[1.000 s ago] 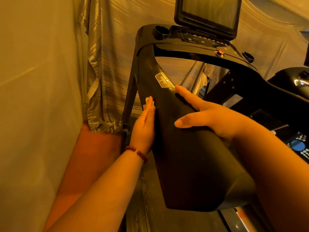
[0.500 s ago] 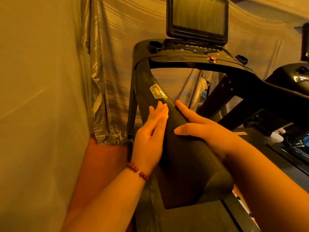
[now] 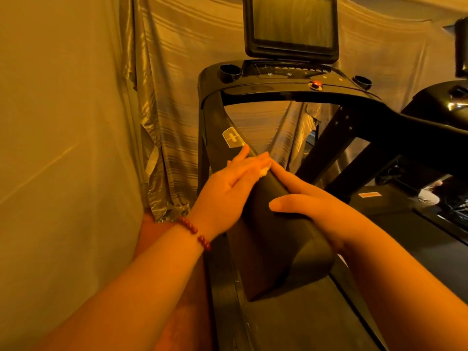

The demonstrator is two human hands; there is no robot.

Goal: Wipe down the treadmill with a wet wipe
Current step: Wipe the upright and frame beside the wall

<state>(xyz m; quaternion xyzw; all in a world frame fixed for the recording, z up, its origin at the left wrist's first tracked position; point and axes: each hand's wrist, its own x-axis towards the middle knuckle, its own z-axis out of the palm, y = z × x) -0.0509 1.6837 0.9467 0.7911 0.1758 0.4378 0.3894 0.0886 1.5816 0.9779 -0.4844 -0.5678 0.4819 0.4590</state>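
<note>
Head view: nearest us, the belt (image 3: 291,323) is lying under the blunt end of the treadmill (image 3: 379,117)'s left handrail (image 3: 278,249). Open room is showing to the rail's right, only a tight strip against the curtain (image 3: 172,97) on its left. The right hand (image 3: 311,206) is resting across the rail, thumb and forefinger lying straight, its other fingers hidden behind. The left hand (image 3: 228,188), beaded bracelet (image 3: 195,231) at the wrist, is pressing flat, fingers released and straight. The wet wipe (image 3: 264,171) is peeking out beneath those fingertips, just beside the right forefinger, short of the pale sticker (image 3: 233,138). Beyond, the console (image 3: 278,79) and dark screen (image 3: 291,26) are standing.
</note>
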